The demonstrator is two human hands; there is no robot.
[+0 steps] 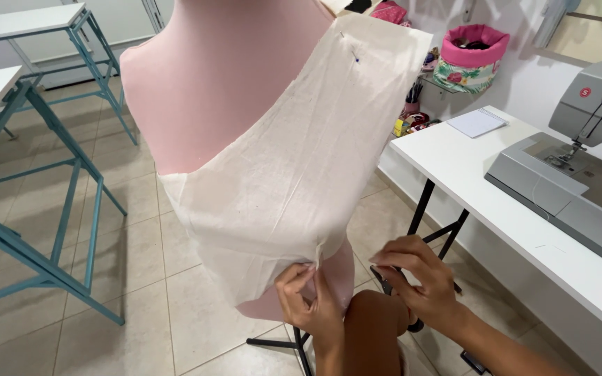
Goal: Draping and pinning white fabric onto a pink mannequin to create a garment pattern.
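Observation:
A pink dress form [217, 83] stands in the middle, draped with a piece of cream muslin cloth [294, 167]. A blue-headed pin [355, 58] holds the cloth at the shoulder. My left hand [308, 299] pinches a fold of the cloth at its lower edge near the waist. My right hand [412, 278] hovers just right of the form, fingers curled together, apart from the cloth; whether it holds a pin I cannot tell.
A white table [482, 188] on the right carries a grey sewing machine [580, 160] and a notepad [477, 122]. A pink fabric basket [472, 56] sits on a shelf behind. Teal-framed tables [43, 174] stand at the left on a tiled floor.

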